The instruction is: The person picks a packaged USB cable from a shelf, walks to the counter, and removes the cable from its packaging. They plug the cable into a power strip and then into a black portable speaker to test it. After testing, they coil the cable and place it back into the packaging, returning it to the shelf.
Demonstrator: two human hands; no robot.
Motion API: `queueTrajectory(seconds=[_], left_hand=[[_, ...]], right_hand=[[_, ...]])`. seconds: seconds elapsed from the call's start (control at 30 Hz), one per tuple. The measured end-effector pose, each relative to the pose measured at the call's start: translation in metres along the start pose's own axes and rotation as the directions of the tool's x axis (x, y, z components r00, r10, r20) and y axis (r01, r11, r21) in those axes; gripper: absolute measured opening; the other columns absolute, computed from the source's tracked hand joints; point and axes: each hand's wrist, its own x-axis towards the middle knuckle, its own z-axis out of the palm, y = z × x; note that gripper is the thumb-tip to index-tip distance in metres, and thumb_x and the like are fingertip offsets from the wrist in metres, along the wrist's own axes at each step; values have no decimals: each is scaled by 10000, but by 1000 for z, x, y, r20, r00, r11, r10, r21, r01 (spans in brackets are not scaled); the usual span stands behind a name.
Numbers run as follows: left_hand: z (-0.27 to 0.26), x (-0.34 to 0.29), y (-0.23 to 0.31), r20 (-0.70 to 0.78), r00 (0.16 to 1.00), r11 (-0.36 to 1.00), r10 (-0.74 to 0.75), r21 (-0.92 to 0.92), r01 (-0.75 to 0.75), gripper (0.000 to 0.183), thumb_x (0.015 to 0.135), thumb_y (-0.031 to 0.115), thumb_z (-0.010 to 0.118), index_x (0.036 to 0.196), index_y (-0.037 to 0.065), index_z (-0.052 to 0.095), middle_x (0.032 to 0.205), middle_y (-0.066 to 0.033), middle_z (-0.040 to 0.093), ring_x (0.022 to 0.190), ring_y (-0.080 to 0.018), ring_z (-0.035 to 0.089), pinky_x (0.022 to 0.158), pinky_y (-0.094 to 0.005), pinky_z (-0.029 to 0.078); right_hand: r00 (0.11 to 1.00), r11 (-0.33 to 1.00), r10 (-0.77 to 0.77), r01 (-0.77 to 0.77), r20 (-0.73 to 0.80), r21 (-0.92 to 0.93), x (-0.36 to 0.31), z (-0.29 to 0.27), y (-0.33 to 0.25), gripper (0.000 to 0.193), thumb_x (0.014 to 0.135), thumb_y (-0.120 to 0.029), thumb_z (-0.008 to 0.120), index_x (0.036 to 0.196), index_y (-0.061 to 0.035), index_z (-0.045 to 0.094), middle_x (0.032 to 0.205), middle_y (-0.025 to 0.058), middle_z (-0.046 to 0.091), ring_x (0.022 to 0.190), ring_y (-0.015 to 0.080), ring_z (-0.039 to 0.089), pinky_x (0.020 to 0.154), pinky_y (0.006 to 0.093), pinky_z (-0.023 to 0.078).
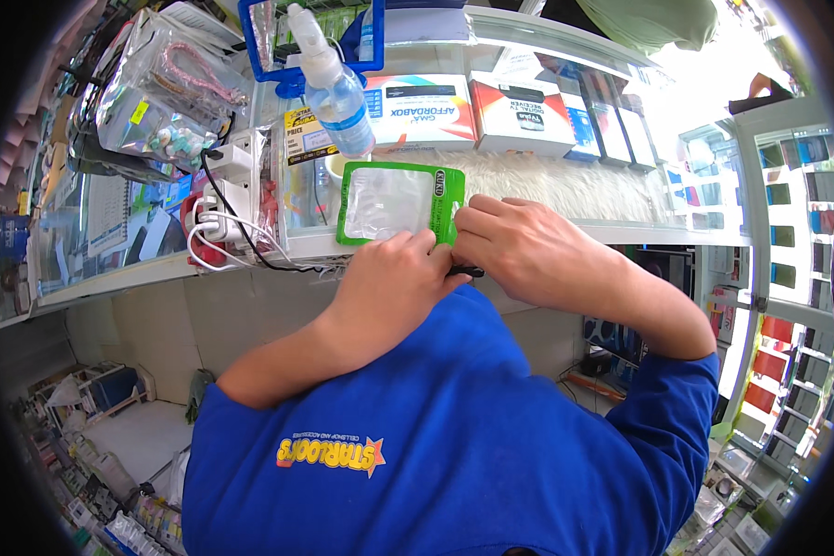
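A flat green pouch (388, 202) with a clear window lies tilted up over the front edge of the glass counter. My left hand (386, 285) is closed at its lower right corner, fingers curled over the green border. Right beside it, my right hand (519, 243) pinches at the pouch's right end, with the fingertips of both hands nearly touching. A short black piece (467, 271) pokes out below between the two hands; its kind is hidden. Whatever is inside the pouch cannot be made out.
Behind the pouch stand a clear spray bottle (337, 97) and two product boxes (423, 111), beside a white furry mat (565, 190). White chargers with cables (224, 206) sit at the left, near plastic-bagged beaded straps (171, 102). Glass shelving (778, 199) stands at the right.
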Motion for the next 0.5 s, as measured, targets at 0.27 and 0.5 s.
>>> queueTrajectory(seconds=[0.27, 0.5], left_hand=[[4, 19, -33, 481, 867, 3, 130, -874, 485, 292, 1089, 284, 587, 981, 30, 681, 845, -80, 701, 774, -201, 694, 709, -340, 534], [4, 34, 0, 305, 952, -409, 4, -869, 280, 220, 1100, 230, 578, 1193, 34, 613, 996, -43, 668, 884, -146, 659, 804, -285, 528]], right_hand=[[972, 868, -230, 183, -48, -462, -15, -24, -6, 102, 811, -196, 691, 779, -110, 647, 891, -11, 548, 912, 153, 547, 655, 283, 402], [949, 818, -194, 16, -250, -575, -23, -43, 4, 168, 707, -206, 713, 830, -95, 687, 926, -9, 588, 898, 151, 563, 634, 299, 413]])
